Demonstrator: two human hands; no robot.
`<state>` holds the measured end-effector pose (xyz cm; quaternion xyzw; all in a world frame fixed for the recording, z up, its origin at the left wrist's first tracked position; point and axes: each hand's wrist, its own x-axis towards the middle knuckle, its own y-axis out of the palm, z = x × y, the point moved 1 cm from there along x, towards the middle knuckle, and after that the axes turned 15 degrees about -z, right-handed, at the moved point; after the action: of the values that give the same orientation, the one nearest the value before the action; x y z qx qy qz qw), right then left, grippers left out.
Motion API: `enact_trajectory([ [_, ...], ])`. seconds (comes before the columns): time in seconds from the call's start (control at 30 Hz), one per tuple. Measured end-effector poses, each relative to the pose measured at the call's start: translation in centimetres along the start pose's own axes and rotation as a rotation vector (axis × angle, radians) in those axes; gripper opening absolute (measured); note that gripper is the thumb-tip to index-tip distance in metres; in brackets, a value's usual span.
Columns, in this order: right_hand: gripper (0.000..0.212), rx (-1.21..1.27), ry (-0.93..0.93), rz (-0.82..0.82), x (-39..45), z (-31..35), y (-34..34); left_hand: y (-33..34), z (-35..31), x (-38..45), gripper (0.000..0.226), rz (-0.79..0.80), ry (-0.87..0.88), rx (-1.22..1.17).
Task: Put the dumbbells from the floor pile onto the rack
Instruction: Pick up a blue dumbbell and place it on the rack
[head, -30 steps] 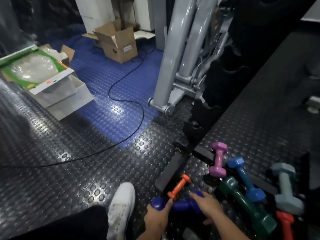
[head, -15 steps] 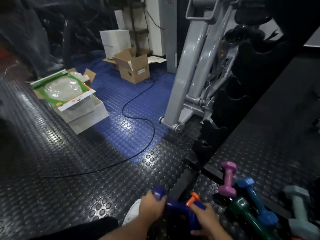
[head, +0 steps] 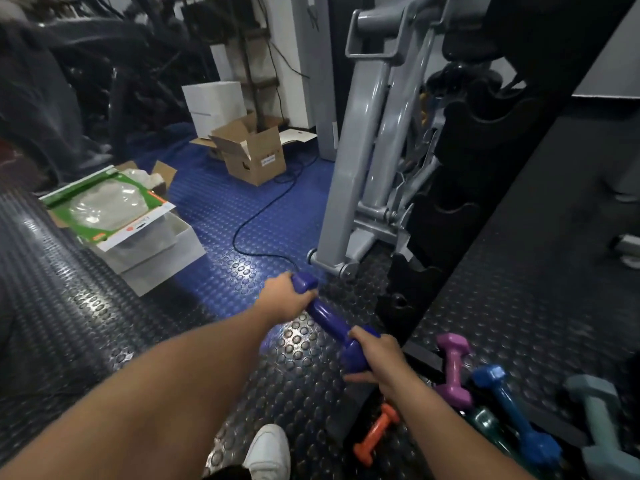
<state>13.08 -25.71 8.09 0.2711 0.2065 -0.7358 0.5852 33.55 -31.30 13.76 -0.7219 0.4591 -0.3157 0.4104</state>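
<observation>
Head view: left hand grips one end of the dark blue dumbbell, right hand grips the other end, fingers curled round it, dumbbell held off the studded floor, tilted. Black rack just beyond it. Floor pile at right: orange dumbbell, pink dumbbell, blue dumbbell, grey-green dumbbell. White shoe at bottom.

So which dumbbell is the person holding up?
The dark purple dumbbell: the left hand and right hand grip its ends above the floor. The pink, orange and blue ones lie on the floor.
</observation>
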Motion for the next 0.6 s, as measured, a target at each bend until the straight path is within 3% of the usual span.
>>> enact_trajectory([
  [0.2,0.048,0.344,0.113,-0.03,0.0,3.0,2.5,-2.5,-7.6,6.8,0.048,0.044,0.298,0.059],
  [0.4,0.058,0.673,0.172,-0.078,0.3,5.3,2.1,-0.2,-15.7,10.4,0.051,0.233,0.439,0.054],
  [0.57,0.045,0.854,0.23,-0.162,0.4,6.1,1.2,3.5,-19.7,10.7,0.013,0.439,0.464,-0.011],
  [0.6,0.042,0.876,0.237,-0.175,0.5,6.0,1.1,4.0,-20.3,10.2,0.017,0.462,0.475,-0.005],
])
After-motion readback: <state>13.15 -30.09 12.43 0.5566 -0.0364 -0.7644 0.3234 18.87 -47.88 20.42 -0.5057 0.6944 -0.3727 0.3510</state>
